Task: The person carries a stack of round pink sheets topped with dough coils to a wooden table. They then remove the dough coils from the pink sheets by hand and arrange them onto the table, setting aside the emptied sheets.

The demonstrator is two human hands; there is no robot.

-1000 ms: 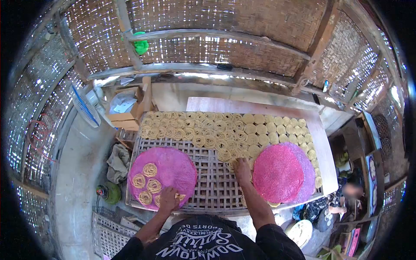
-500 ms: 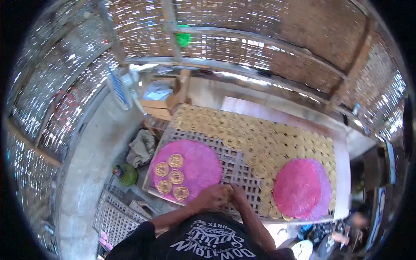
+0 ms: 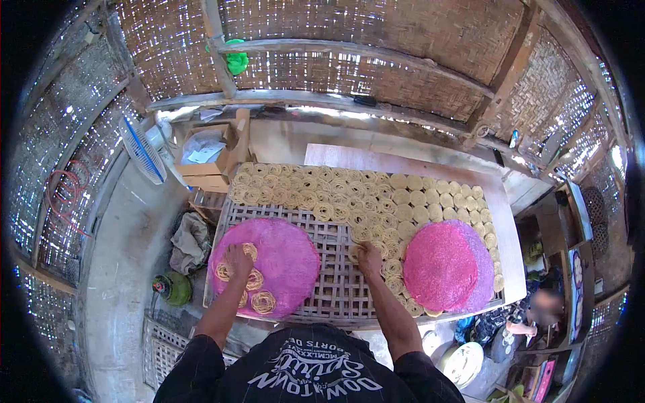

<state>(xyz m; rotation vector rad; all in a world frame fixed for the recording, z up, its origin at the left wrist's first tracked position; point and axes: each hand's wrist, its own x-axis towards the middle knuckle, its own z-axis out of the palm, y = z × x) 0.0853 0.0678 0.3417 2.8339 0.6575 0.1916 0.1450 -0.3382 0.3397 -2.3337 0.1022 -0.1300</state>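
My left hand (image 3: 236, 260) is over a round pink mat (image 3: 289, 258), among several coiled nests of yellowish noodles (image 3: 263, 302). It partly covers two of the nests; its fingers are too small and hidden to tell if they grip. Farther right, my right hand (image 3: 369, 259) has its fingers closed on the edge of a noodle nest (image 3: 356, 252), low at the border of the filled rows. Beneath lies a woven lattice rack (image 3: 332, 269). Rows of noodle nests (image 3: 295, 185) cover its back and right parts.
A pile of pink mats (image 3: 440, 269) rests on the rack's right side. Behind the rack is a pale board (image 3: 403, 164). A cardboard box (image 3: 208, 164) and a fan (image 3: 142, 149) stand back left, a green gas cylinder (image 3: 173, 289) at left. Another person (image 3: 504, 322) is at lower right.
My hands were together at the rack's front edge, around a nest. They have separated: the left went to the pink mat, the right forward to the nest rows. The view has shifted too.
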